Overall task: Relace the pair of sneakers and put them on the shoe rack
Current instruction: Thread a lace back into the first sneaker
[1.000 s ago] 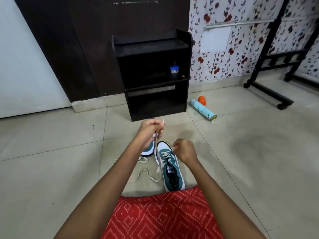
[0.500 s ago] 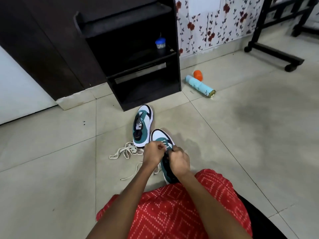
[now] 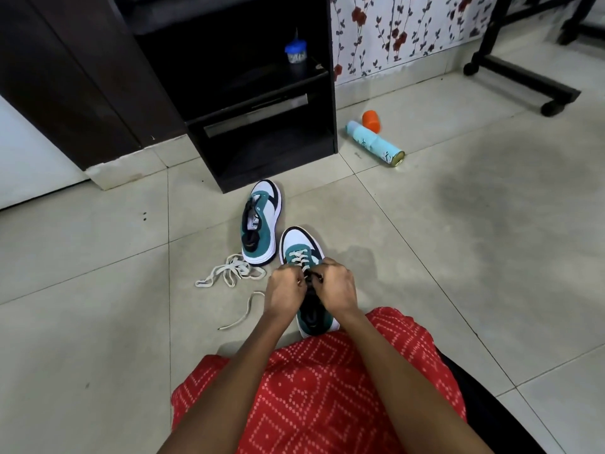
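Both hands met over the near sneaker (image 3: 299, 245), fingers curled tight. Left hand (image 3: 285, 291) pinched the lace (image 3: 299, 258) at the upper eyelets. Right hand (image 3: 339, 286) gripped the dark edge of the throat beside it, most likely to steady the eyelet while the tip went through. The fingertips were hidden, so which hole was in work could not be told.

That sneaker lay on the floor (image 3: 98, 322) with its toe pointing away and its heel against the red lap (image 3: 327, 388), which probably braced it against the pull. Its lower rows were already crossed, and one free end of the lace trailed on the tiles to the left, slack and out of the way.

Far sneaker (image 3: 262, 221) stood just beyond and to the left, toe toward the rack (image 3: 330, 103), with no lace in it. Its loose lace (image 3: 229, 273) sat in a heap just beside its heel, close at hand for the next turn.

By my judgement the first shoe was nearly done and the second untouched, so under half the task was complete. A jar (image 3: 295, 53) stood on the rack's middle shelf, and the bottom shelf looked free. A can (image 3: 376, 142) and an orange cap (image 3: 371, 120) lay to the right, well apart from the work.
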